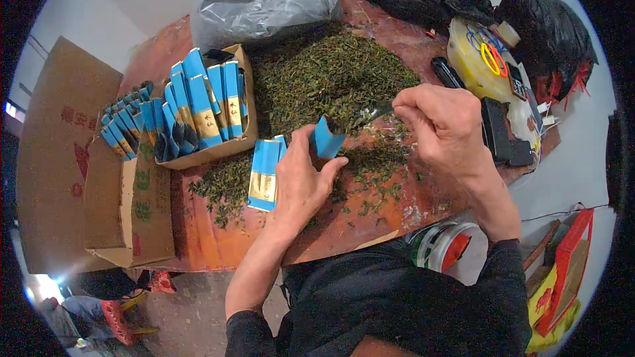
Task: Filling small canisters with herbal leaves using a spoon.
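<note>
Head view shows your left hand (301,182) near the centre of the reddish tabletop (370,221), fingers curled around a stack of flat blue packets (264,173) while thumb and fingertips pinch one open blue pouch (327,137) upright. At two o'clock from it, your right hand (444,125) is closed on a small metal scoop (370,114), its tip just beside the pouch mouth. A broad heap of loose dried tea leaves (331,73) spreads at twelve o'clock. At ten o'clock, a cardboard box (205,152) holds upright blue packets, with more in a second box (142,205) beside it. A grey plastic bag (264,0) sits beyond the heap.
</note>
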The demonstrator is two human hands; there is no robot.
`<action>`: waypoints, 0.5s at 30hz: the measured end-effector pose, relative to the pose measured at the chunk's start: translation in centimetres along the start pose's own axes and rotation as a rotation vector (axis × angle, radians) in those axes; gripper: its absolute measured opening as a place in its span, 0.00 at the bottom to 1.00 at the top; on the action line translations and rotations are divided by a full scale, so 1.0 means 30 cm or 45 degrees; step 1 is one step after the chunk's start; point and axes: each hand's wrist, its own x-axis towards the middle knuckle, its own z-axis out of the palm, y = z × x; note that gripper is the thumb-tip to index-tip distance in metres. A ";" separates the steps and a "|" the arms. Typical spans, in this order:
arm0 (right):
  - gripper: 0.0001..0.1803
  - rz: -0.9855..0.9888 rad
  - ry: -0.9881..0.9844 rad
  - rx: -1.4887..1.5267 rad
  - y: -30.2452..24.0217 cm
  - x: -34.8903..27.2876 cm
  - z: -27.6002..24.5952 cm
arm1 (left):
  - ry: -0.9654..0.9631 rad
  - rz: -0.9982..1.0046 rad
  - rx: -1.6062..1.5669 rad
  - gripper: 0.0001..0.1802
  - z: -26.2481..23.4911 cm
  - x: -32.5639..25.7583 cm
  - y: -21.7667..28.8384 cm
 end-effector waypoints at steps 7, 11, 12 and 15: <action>0.08 -0.165 -0.065 -0.052 -0.002 0.021 0.004 | -0.037 -0.005 -0.050 0.36 -0.006 0.000 0.008; 0.09 -0.244 -0.128 -0.166 -0.003 0.029 0.011 | -0.039 -0.006 -0.074 0.36 -0.004 0.002 0.008; 0.09 -0.246 -0.129 -0.164 -0.006 0.032 0.009 | -0.006 0.019 -0.053 0.36 0.001 0.001 0.000; 0.09 -0.299 -0.219 -0.294 -0.021 0.046 -0.003 | 0.028 0.051 -0.022 0.37 0.005 0.001 -0.010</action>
